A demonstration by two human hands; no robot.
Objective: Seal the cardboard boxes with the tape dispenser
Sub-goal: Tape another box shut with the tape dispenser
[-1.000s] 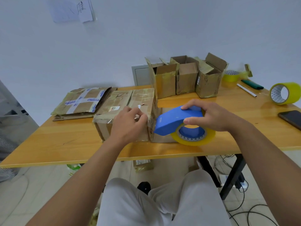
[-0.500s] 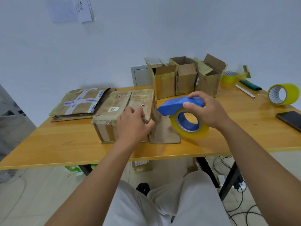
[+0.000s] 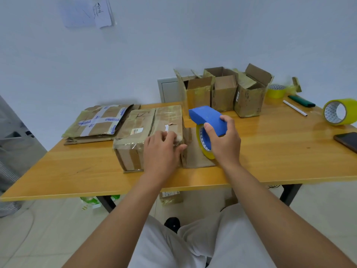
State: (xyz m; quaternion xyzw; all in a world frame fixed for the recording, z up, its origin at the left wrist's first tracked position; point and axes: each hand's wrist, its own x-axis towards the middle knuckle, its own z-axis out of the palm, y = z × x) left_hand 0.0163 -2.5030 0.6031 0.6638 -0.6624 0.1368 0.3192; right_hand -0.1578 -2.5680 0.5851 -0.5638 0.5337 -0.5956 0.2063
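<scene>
A pale wall backs a wooden desk (image 3: 270, 151) strewn with packaging. The left hand (image 3: 162, 149) presses down on the near right corner of a cardboard box (image 3: 146, 128), fingers (image 3: 170, 135) bent over its edge. Just right of those fingers, the right hand (image 3: 224, 140) holds the blue tape dispenser (image 3: 207, 118) off the desk, fingers wrapped around its handle. To seal cleanly, the tape's end likely wants anchoring on the box's side before a firm, straight pull along the seam.
</scene>
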